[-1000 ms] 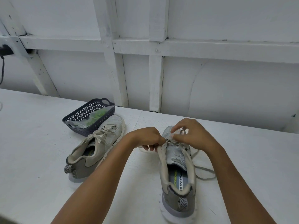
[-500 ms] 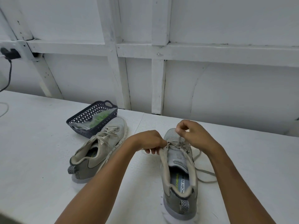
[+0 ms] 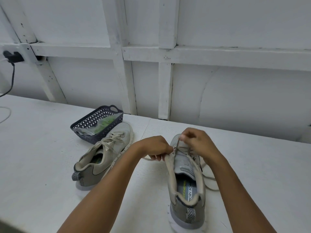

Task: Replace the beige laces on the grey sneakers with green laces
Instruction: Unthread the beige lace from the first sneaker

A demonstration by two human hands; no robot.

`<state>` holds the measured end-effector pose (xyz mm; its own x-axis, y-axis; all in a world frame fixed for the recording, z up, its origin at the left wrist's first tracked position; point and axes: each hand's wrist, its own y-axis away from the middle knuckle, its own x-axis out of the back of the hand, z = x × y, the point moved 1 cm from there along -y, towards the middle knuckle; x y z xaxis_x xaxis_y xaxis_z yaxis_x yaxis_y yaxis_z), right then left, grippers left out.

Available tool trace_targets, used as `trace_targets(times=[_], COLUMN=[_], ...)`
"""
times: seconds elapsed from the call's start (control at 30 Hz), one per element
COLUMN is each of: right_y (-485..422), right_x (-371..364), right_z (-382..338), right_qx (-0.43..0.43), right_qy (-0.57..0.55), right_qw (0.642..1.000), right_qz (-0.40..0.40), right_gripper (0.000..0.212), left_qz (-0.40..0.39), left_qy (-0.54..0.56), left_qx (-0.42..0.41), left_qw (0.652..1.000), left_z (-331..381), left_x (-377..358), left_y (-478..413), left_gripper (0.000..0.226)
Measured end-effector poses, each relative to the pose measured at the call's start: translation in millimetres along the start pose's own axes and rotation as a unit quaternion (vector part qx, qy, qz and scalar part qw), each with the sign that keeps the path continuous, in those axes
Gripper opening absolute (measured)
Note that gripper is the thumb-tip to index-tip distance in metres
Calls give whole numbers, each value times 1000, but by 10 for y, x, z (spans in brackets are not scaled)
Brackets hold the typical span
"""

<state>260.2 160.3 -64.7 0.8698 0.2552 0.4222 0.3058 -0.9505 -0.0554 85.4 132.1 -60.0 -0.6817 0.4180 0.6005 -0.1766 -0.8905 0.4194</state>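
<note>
Two grey sneakers stand on the white table. The right sneaker (image 3: 186,187) points away from me, its beige lace (image 3: 208,182) mostly loosened and trailing off its right side. My left hand (image 3: 154,146) grips the shoe's left eyelet edge, with a lace end under its fingers. My right hand (image 3: 197,142) pinches a strand of the lace above the lower eyelets and lifts it. The left sneaker (image 3: 104,157) lies angled, still laced in beige. Green laces in a clear bag (image 3: 101,126) sit in the dark basket (image 3: 87,121).
The basket touches the toe of the left sneaker. A white panelled wall runs along the table's far edge. A black plug (image 3: 12,56) and cable hang on the wall at far left, with a white cord (image 3: 5,113) on the table.
My right hand has risen and pulled the lace strand up from the eyelets. My left hand stays on the shoe's edge. The view has tilted down a little.
</note>
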Motion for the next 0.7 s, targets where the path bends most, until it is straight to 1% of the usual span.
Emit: trace_targets(times=[0.07, 0.13, 0.17, 0.2, 0.27, 0.3, 0.33, 0.37, 0.43, 0.47, 0.5, 0.53, 0.57, 0.63, 0.67, 0.7], right_y=[21, 34, 33, 33, 23, 12, 1, -7, -9, -5, -6, -10, -12, 5, 14, 21], right_x=[63, 103, 109, 117, 118, 110, 98, 75, 6, -19, -33, -36, -27, 5, 30, 60], right_z=[-81, -136, -134, -121, -93, -85, -85, -75, -45, -41, -38, -43, -40, -61, -80, -97], right_qx=[22, 28, 17, 2, -21, -18, -8, 1, -14, -23, -25, -19, -11, -7, -13, -26], right_qy=[-140, -248, -270, -257, -143, -61, 30, 120, 259, 296, 307, 294, 250, 95, 7, -85], right_qw=[990, 968, 963, 966, 989, 998, 999, 990, 957, 944, 941, 947, 962, 992, 997, 993], right_qz=[18, -7, -16, -18, -19, -26, -42, -69, -131, -143, -138, -125, -109, -86, -79, -80], right_gripper=[18, 21, 21, 21, 20, 18, 16, 14, 12, 11, 9, 8, 11, 16, 15, 14], left_qz=[-1, -1, -1, -2, -3, -3, -2, -1, -1, -3, -4, -3, -2, 0, 0, -1], left_qy=[7, 8, 9, 11, 13, 13, 13, 13, 7, 4, 2, 3, 4, 3, 2, 4], left_qx=[0, 0, 1, 1, 3, 4, 6, 6, 5, 5, 4, 4, 4, 4, 3, 3], left_qw=[1000, 1000, 1000, 1000, 1000, 1000, 1000, 1000, 1000, 1000, 1000, 1000, 1000, 1000, 1000, 1000], left_z=[4, 2, -1, -1, 2, 4, 5, 7, 15, 19, 21, 20, 15, 4, -3, -10], left_x=[-8, -19, -20, -25, -28, -30, -28, -25, -23, -24, -28, -28, -23, -11, -5, -5], left_y=[-8, -15, -16, -18, -22, -24, -23, -22, -18, -17, -15, -12, -9, -5, -7, -8], left_gripper=[26, 25, 24, 23, 22, 22, 23, 23, 24, 24, 24, 23, 23, 23, 23, 23])
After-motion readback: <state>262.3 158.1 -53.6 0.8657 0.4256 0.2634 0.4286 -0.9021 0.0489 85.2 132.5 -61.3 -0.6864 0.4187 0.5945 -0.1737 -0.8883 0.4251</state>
